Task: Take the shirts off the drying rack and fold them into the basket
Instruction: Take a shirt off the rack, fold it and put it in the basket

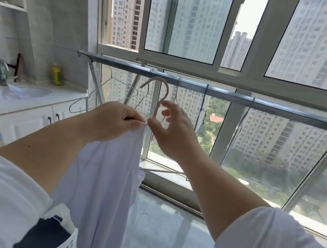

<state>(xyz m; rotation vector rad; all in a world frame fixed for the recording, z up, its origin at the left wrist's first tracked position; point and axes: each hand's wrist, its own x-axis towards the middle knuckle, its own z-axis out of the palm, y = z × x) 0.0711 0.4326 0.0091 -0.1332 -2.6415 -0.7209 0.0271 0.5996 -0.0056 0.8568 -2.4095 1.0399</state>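
A white shirt (105, 178) hangs down from my left hand (111, 121), which pinches its top edge. My right hand (170, 128) holds the neck of a pink hanger (162, 95) between thumb and fingers, just right of the shirt's top. The hanger's hook is off the metal rail of the drying rack (221, 93) and sits just below it. The hanger's lower bar (162, 171) shows beside the shirt. A white basket (69, 240) with dark folded cloth inside stands at the bottom left, partly hidden by my sleeve.
Several bare wire hangers (110, 90) hang on the rail to the left and right of my hands. A white counter with a sink (32, 92), a tap and a yellow bottle (56, 75) lies to the left. Large windows stand behind the rack.
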